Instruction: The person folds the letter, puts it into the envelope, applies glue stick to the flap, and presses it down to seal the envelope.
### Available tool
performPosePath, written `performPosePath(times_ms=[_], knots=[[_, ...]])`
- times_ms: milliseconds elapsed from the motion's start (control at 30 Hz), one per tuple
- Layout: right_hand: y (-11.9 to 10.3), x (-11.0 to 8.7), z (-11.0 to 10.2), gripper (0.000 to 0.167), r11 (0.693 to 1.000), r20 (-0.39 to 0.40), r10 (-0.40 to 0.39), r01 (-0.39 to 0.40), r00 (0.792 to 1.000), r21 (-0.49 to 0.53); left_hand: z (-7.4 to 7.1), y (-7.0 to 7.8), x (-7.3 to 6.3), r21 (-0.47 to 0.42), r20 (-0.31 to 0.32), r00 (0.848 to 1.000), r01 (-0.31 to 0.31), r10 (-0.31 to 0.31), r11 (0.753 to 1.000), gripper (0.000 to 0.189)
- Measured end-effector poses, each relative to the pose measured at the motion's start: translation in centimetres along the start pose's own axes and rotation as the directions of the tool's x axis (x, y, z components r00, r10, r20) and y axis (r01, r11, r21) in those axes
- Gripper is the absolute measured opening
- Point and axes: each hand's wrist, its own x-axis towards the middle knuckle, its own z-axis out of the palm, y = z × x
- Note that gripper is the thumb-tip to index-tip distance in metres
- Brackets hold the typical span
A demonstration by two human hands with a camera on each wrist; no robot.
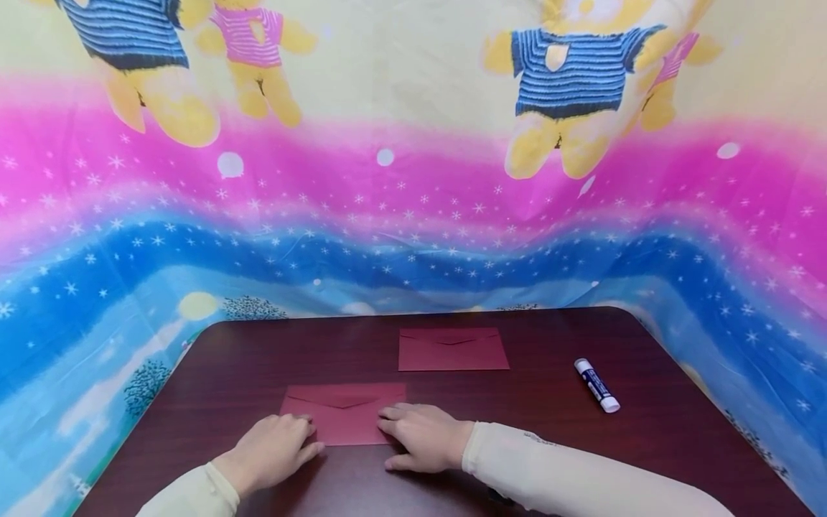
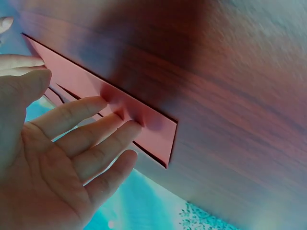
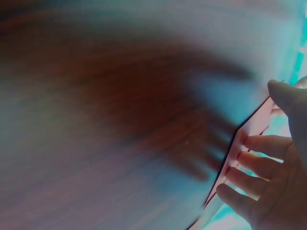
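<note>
A dark red envelope (image 1: pixel 349 420) lies flat on the table near its front, its pointed flap folded down along the far edge. My left hand (image 1: pixel 274 449) rests fingertips on its left part, the fingers nearly straight in the left wrist view (image 2: pixel 72 148). On the right part of the envelope, my right hand (image 1: pixel 426 438) touches with extended fingers, the thumb apart and nearer the front. The right wrist view shows those fingers (image 3: pixel 259 165) spread against the envelope's surface. Neither hand curls round anything.
A second dark red envelope (image 1: pixel 452 352) lies farther back on the brown table (image 1: pixel 517 402). Off to the right is a white and blue glue stick (image 1: pixel 597 386). A patterned cloth (image 1: pixel 388 187) hangs behind and around the table's edges.
</note>
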Motion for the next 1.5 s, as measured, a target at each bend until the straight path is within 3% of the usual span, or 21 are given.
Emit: performPosePath(times_ms=[267,433,533,667,800,1233,1500], knots=[[0.1,2.5,0.1,0.064,0.999,0.022,0.047,-0.047,0.999,0.001,-0.3,-1.2,0.5,-0.067,0.062,0.992,0.112,-0.108,0.991,0.035],[0.3,3.6,-0.3,0.066,0.995,0.046,0.104,-0.104,0.993,-0.007,-0.5,-1.9,1.3,-0.073,0.090,0.986,0.148,-0.142,0.986,0.029],[0.4,4.1,-0.8,0.068,0.989,0.062,0.148,-0.149,0.987,0.008,-0.7,-2.3,2.0,-0.105,0.140,0.975,0.186,-0.171,0.977,0.021],[0.7,4.7,-1.1,0.071,0.977,0.085,0.209,-0.212,0.974,0.026,-1.0,-2.7,2.9,-0.145,0.223,0.956,0.226,-0.190,0.963,0.038],[1.2,5.2,-1.3,0.074,0.964,0.125,0.258,-0.263,0.958,0.023,-1.0,-3.1,3.9,-0.160,0.267,0.943,0.247,-0.199,0.956,0.050],[2.6,6.8,-1.5,0.077,0.928,0.185,0.348,-0.366,0.919,0.071,-0.9,-4.0,6.2,-0.119,0.305,0.920,0.295,-0.248,0.948,0.050],[2.3,7.4,-2.2,0.078,0.888,0.219,0.421,-0.449,0.880,0.096,-0.9,-4.1,7.5,-0.093,0.345,0.899,0.320,-0.271,0.943,0.051]])
